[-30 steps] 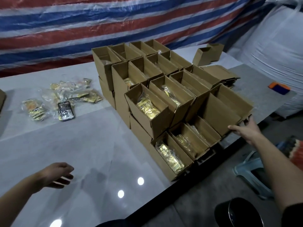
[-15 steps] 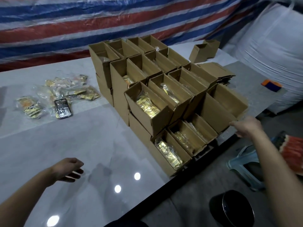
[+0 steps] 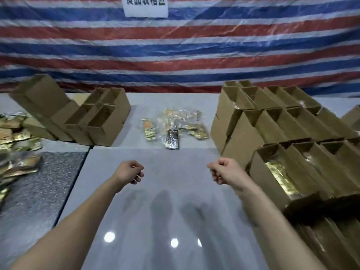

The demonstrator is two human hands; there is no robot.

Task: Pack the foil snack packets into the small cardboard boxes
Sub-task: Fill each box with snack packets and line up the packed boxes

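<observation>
looks like a makeshift packing workshop tbh: a striped red, white and blue tarp [image 3: 175, 55] hung as the back wall with a paper sign [image 3: 146, 6] on it, stacks of small cardboard boxes [image 3: 241, 137] and heaps of foil packets [image 3: 175, 121] on a grey table [image 3: 155, 211]

Bare grey tabletop [image 3: 165, 211] gives open passage on the near side of the loose packet pile [image 3: 175, 127]. Right of the pile, stacked open boxes [image 3: 272, 123] wall the way; left of it stand a smaller box cluster [image 3: 97, 121] and scattered gold packets [image 3: 17, 137].
</observation>
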